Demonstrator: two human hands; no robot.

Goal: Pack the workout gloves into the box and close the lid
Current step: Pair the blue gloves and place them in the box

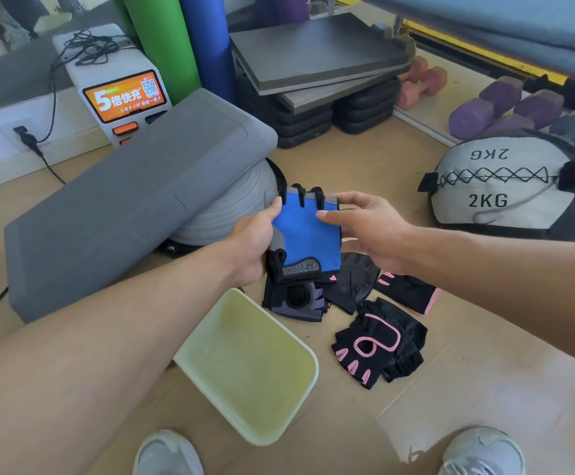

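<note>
Centre of frame: blue fingerless workout glove with black finger loops and grey trim [305,234], held up above the floor. Left hand [253,246] grips its left edge, thumb on the blue face, the other fingers hidden behind the fabric. Right hand [365,231] reaches in from the right; thumb tip presses the blue face near the top, fingers extended behind or beside the glove; whether they touch it, cannot tell.

Below the held glove, on the tan floor [468,371]: a pile of other gloves. Grey-and-black glove [294,301] directly beneath; black leather-look glove [354,282] just beside it; black glove with pink cuff edge [408,291] to the right; pair of black gloves with pink trim [378,349] lower right, stacked.

Lower centre: pale green translucent plastic box [245,368], open, tilted, nothing visible inside. No glove in it.

Left: grey aerobic step platform [125,204]. Upper right: grey 2KG soft weight ball [498,190]. Bottom edge: two grey shoes [167,454].
</note>
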